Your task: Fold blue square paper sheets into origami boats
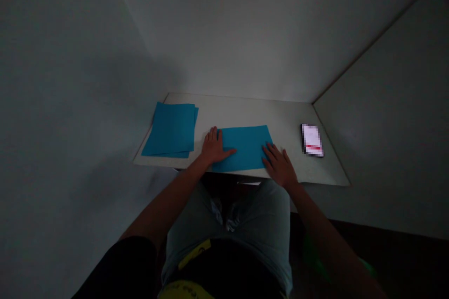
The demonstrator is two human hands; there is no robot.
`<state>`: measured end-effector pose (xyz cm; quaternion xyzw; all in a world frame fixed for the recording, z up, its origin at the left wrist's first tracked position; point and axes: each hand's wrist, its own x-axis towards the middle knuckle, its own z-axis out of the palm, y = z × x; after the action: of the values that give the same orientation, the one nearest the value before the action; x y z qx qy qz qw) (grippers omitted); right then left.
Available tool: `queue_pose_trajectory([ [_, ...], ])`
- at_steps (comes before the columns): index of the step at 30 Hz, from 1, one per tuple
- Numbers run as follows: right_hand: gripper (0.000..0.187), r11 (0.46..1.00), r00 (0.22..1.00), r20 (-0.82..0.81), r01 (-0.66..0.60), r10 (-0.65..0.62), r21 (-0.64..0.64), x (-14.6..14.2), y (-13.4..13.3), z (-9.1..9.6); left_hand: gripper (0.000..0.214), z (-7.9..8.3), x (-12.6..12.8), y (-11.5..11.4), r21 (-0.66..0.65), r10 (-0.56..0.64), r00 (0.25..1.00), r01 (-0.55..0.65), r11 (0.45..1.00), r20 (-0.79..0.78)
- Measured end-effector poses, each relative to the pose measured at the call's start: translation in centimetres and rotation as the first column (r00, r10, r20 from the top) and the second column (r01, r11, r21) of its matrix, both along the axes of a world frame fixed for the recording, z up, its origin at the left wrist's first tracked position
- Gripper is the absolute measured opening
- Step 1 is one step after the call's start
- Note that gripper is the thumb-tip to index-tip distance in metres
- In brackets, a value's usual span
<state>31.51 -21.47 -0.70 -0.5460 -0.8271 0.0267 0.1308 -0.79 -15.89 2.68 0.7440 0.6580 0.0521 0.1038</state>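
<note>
A blue paper sheet [245, 145] lies flat near the front edge of a small white table [280, 119]. My left hand [213, 146] rests flat on its left edge, fingers stretched out and thumb on the paper. My right hand [278, 163] lies flat on the sheet's lower right corner, fingers spread. Neither hand holds anything.
A stack of blue paper sheets [171, 129] sits at the table's left end. A phone [312, 140] with a lit screen lies at the right end. Grey walls close in the table at left, back and right. My legs are under the front edge.
</note>
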Motion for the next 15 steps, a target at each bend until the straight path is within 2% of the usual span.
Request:
queue_pose_trajectory([
  [5,0.060,1.000,0.999,-0.042,0.018,-0.017,0.019,0.5,0.3,-0.5,0.078,2.5,-1.7,2.6,-0.024,0.027,0.999,-0.027,0.999,-0.028],
  [9,0.062,0.997,0.983,-0.171,0.072,-0.069,0.013,0.1,0.6,0.1,0.075,2.9,-2.6,3.5,-0.115,0.069,0.998,-0.070,0.991,-0.015],
  [11,0.062,0.993,0.947,-0.306,0.115,-0.099,0.034,-0.9,0.4,2.0,0.061,2.7,-2.9,3.3,-0.156,0.086,0.994,-0.075,0.985,0.064],
  [12,0.061,0.992,0.918,-0.384,0.120,-0.093,0.048,-1.6,0.1,3.5,0.051,2.6,-3.1,3.1,-0.170,0.098,0.986,-0.075,0.983,0.135],
  [13,0.059,0.992,0.883,-0.466,0.106,-0.060,0.074,-2.6,-0.4,5.5,0.040,2.5,-3.5,2.9,-0.176,0.117,0.967,-0.078,0.981,0.226],
  [15,0.050,0.995,0.780,-0.619,-0.058,0.093,0.077,-5.0,-1.8,10.7,0.027,2.6,-5.0,2.2,-0.162,0.177,0.886,-0.118,0.980,0.428],
])
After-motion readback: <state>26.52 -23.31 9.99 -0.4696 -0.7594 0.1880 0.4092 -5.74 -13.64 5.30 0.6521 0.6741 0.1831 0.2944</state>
